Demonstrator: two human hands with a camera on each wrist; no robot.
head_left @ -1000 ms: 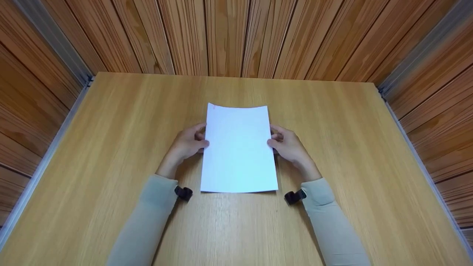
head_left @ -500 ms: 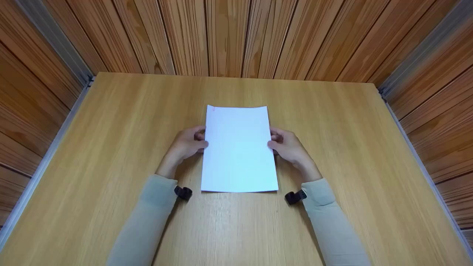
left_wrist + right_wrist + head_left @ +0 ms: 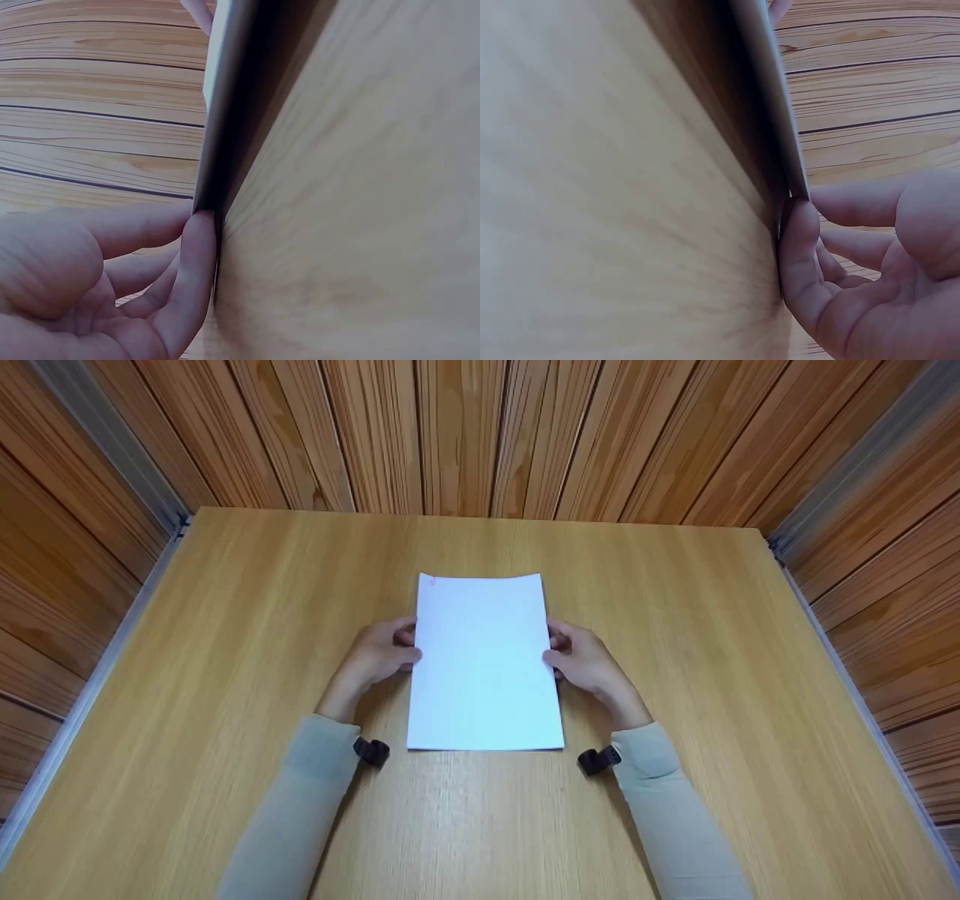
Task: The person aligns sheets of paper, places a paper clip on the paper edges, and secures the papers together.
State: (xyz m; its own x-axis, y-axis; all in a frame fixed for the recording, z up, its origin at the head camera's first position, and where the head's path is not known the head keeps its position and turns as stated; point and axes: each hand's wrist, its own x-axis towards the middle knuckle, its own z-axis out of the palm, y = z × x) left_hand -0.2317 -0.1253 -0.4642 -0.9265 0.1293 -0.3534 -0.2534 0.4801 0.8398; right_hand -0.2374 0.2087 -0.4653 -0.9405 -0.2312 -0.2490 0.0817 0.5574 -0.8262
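Note:
White paper [image 3: 484, 667], looking like a sheet or thin stack, is held level over the middle of the table, with a small red mark at its far left corner. My left hand [image 3: 381, 651] pinches its left edge, thumb on top and fingers beneath. On the opposite edge my right hand [image 3: 585, 658] pinches it in the same way. Both wrist views show the paper [image 3: 217, 82] edge-on, with a dark shadowed gap between it and the table. The fingertips of the right hand [image 3: 870, 262] sit under the paper's edge, close to the tabletop.
The light wooden table [image 3: 675, 622] spreads around the paper on every side. Wood-plank walls [image 3: 457, 435] rise behind it and at both sides, with grey metal strips along the corners. A black wrist camera [image 3: 372, 751] sits at the left sleeve, another black camera [image 3: 598, 760] at the right.
The paper's far edge has come down slightly and its sag has flattened a little. Both hands keep their hold and have barely moved.

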